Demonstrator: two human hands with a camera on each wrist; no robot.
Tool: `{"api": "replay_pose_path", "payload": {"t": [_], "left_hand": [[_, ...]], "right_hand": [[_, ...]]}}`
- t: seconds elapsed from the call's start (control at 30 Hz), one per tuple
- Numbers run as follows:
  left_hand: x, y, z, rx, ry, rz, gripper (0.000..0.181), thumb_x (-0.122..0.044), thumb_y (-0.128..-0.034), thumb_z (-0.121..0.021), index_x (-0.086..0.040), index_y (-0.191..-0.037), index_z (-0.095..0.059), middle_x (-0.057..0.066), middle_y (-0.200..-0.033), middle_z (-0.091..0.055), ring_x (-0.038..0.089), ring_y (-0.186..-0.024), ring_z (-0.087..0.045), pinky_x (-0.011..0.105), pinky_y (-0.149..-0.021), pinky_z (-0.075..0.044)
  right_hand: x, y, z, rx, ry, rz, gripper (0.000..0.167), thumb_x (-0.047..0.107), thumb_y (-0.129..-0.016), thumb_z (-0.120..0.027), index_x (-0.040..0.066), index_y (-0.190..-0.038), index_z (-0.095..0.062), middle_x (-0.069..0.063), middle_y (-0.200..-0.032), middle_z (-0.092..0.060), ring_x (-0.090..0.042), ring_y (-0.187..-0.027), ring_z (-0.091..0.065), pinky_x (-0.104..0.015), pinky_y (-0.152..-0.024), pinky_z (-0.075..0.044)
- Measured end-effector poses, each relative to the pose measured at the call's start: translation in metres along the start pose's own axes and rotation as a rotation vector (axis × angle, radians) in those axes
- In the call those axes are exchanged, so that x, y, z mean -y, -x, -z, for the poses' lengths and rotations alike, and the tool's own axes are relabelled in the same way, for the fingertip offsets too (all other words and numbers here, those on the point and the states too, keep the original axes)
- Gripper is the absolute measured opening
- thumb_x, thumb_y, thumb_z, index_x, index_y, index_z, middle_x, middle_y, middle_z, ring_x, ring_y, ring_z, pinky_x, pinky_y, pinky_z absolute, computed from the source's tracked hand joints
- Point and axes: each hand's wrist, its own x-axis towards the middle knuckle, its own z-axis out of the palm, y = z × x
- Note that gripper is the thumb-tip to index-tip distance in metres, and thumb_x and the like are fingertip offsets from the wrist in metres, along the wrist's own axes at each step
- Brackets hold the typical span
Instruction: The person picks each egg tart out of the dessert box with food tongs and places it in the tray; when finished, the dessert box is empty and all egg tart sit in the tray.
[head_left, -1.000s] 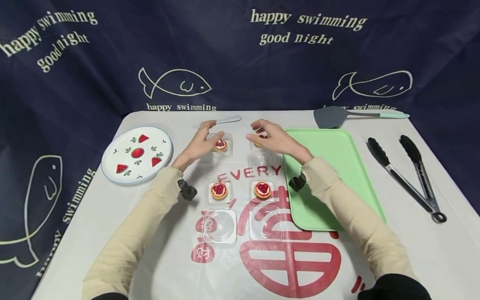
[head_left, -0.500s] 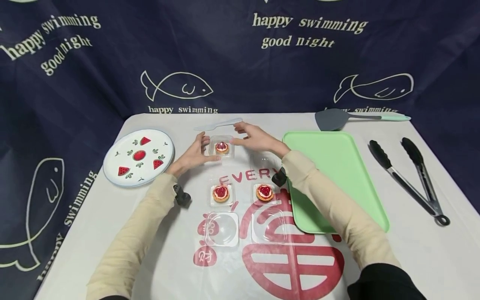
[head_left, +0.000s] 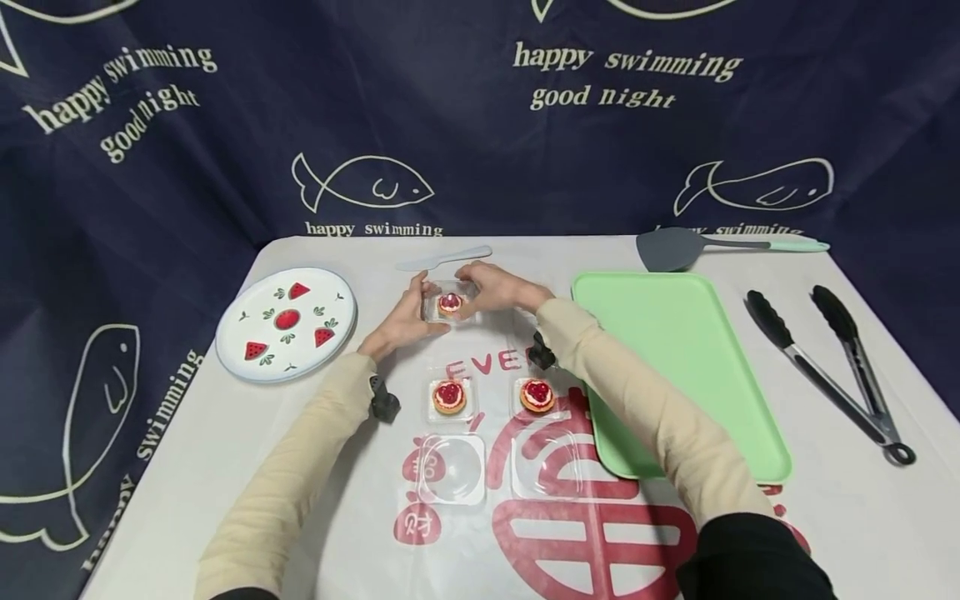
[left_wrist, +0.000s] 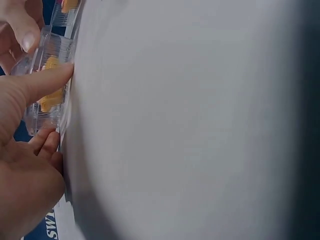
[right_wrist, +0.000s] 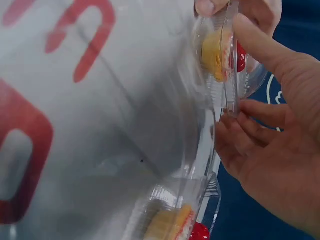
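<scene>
At the far row, a clear plastic box (head_left: pixel 435 312) holds a tart (head_left: pixel 449 303) with red topping. A clear domed lid (right_wrist: pixel 255 82) covers this tart in the right wrist view. My left hand (head_left: pixel 406 322) grips the box from the left, its thumb along the near side and fingers behind. My right hand (head_left: pixel 495 288) pinches the lid's rim from the right, thumb near, fingers beyond. Two more tarts in clear boxes, a left one (head_left: pixel 449 397) and a right one (head_left: pixel 537 396), sit nearer. My right arm hides another boxed tart (right_wrist: pixel 167 222) in the head view.
Open lids lie flat before the nearer tarts, a left lid (head_left: pixel 452 469) and a right lid (head_left: pixel 547 464). A watermelon-patterned plate (head_left: pixel 232 325) stands left. Right are a green tray (head_left: pixel 660 333), tongs (head_left: pixel 836 398) and a spatula (head_left: pixel 670 249). Behind lies a pale plastic knife (head_left: pixel 448 257).
Both hands have come together on the far left box; the right hand moved left from the far right box. The far left box's lid is now held over its tart. The view has tilted slightly upward.
</scene>
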Motion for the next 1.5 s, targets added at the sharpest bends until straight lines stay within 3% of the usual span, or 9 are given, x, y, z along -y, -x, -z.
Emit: {"api": "replay_pose_path", "payload": {"t": [0.23, 0.57, 1.0, 1.5], "left_hand": [[0.001, -0.002, 0.001, -0.002, -0.094, -0.012, 0.103, -0.002, -0.0758, -0.077, 0.008, -0.151, -0.006, 0.023, -0.140, -0.045, 0.037, -0.136, -0.032, 0.044, -0.121, -0.015], [-0.001, -0.004, 0.003, 0.033, -0.190, -0.022, 0.102, -0.006, -0.0762, -0.077, 0.008, -0.150, -0.009, 0.023, -0.135, -0.049, 0.037, -0.133, -0.036, 0.046, -0.119, -0.020], [-0.005, -0.006, 0.001, 0.013, -0.240, 0.015, 0.099, -0.010, -0.0783, -0.076, 0.008, -0.150, -0.010, 0.025, -0.138, -0.046, 0.037, -0.134, -0.034, 0.052, -0.118, -0.019], [-0.008, -0.006, 0.000, 0.004, -0.257, 0.043, 0.101, -0.008, -0.0771, -0.077, 0.009, -0.150, -0.009, 0.024, -0.136, -0.047, 0.036, -0.134, -0.034, 0.049, -0.119, -0.020]], "right_hand": [[-0.003, -0.010, 0.002, 0.016, -0.047, -0.029, 0.070, 0.024, -0.075, -0.085, -0.004, -0.131, -0.054, -0.016, -0.128, -0.058, -0.027, -0.114, -0.053, -0.037, -0.103, -0.043], [-0.005, -0.016, 0.006, 0.039, -0.020, -0.024, 0.073, 0.024, -0.072, -0.087, -0.005, -0.129, -0.052, -0.015, -0.124, -0.056, -0.022, -0.101, -0.048, -0.036, -0.100, -0.044], [-0.008, -0.017, 0.005, -0.005, 0.058, 0.013, 0.072, 0.027, -0.070, -0.089, -0.004, -0.125, -0.056, -0.015, -0.121, -0.054, -0.024, -0.105, -0.049, -0.035, -0.097, -0.044], [-0.002, -0.016, 0.006, -0.014, 0.145, 0.050, 0.068, 0.029, -0.071, -0.088, -0.004, -0.122, -0.058, -0.015, -0.118, -0.056, -0.025, -0.105, -0.051, -0.036, -0.097, -0.044]]}}
